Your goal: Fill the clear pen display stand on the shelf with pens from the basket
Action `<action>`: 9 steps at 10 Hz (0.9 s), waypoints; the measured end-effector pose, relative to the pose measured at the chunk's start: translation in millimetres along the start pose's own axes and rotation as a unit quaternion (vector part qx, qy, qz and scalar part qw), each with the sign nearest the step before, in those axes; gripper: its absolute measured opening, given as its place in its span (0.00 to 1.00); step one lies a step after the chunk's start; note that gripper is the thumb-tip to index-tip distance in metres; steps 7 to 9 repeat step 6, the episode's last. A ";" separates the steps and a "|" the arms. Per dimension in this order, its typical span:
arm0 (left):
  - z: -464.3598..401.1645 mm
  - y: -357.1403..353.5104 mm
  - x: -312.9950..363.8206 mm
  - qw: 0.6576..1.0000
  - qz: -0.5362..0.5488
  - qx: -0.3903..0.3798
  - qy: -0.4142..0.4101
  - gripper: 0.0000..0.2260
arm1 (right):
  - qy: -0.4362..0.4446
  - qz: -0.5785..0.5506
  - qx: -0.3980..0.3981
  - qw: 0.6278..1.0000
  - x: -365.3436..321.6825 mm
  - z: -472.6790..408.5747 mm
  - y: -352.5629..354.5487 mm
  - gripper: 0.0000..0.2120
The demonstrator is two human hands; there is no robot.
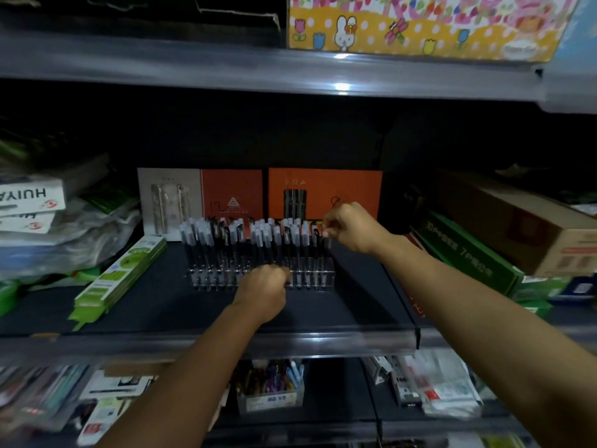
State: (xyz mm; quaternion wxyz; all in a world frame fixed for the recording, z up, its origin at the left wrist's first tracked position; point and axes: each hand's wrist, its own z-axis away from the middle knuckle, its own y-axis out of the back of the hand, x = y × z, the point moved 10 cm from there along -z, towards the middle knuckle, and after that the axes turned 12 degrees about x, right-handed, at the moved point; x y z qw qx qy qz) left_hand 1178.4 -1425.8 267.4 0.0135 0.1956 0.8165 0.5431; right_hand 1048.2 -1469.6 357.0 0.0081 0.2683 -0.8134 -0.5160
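"HUIYA" upside down, white box (30, 197)

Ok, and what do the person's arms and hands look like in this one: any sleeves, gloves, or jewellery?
Both forearms are bare up to the frame edge, no sleeves in view. The left hand and right hand wear no gloves, and no watch, ring or bracelet shows. The picture is dim and slightly blurred, so small details could be missed.

Clear acrylic pen display stand (206, 279), centre of dark shelf (161, 305), packed with upright capped pens (223, 240). Left hand (263, 287) curled at stand's near front. Right hand (347, 226) pinches pen tops at right end. Two orange pen boxes (326, 189) behind; green flat packs (119, 279) left.
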 end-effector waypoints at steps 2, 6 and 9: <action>2.1 2.9 -3.0 1.000 -0.015 -0.005 0.001 0.10 | 0.005 0.053 -0.007 0.999 -4.2 10.9 0.3 0.10; 9.3 42.6 -8.7 0.997 -0.058 0.041 -0.002 0.09 | 0.102 0.104 0.048 0.988 -61.7 56.3 -10.9 0.06; 9.3 42.6 -8.7 0.997 -0.058 0.041 -0.002 0.09 | 0.102 0.104 0.048 0.988 -61.7 56.3 -10.9 0.06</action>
